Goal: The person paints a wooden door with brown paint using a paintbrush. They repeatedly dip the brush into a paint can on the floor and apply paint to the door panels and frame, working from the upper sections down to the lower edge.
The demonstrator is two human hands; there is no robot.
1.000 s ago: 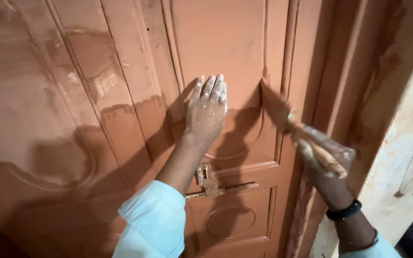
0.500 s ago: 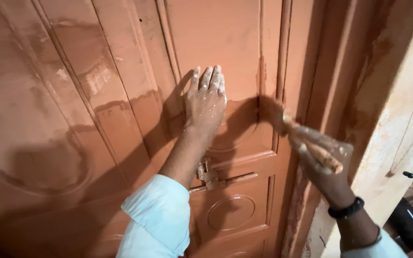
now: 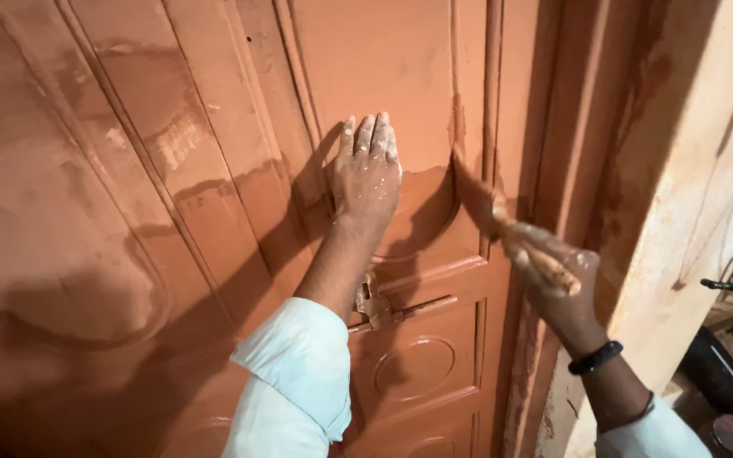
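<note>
A reddish-brown panelled wooden door point(image 3: 171, 170) fills the view, its lower part darker and glossy with wet paint. My left hand point(image 3: 366, 174) is pressed flat on the door's central panel, fingers together, speckled with white. My right hand point(image 3: 557, 284) grips a paintbrush point(image 3: 489, 208) by its wooden handle. The bristles touch the panel's right moulding, beside the left hand. A black band circles my right wrist.
A metal latch and bolt point(image 3: 383, 307) sit on the door below my left forearm. The painted door frame point(image 3: 570, 127) runs down the right, with a cream wall point(image 3: 706, 170) beyond it. A dark object point(image 3: 719, 373) lies low at the right edge.
The view has drifted right and closer to the door. The brush has slid slightly down along the panel's right moulding. My left hand has stayed flat on the panel.
</note>
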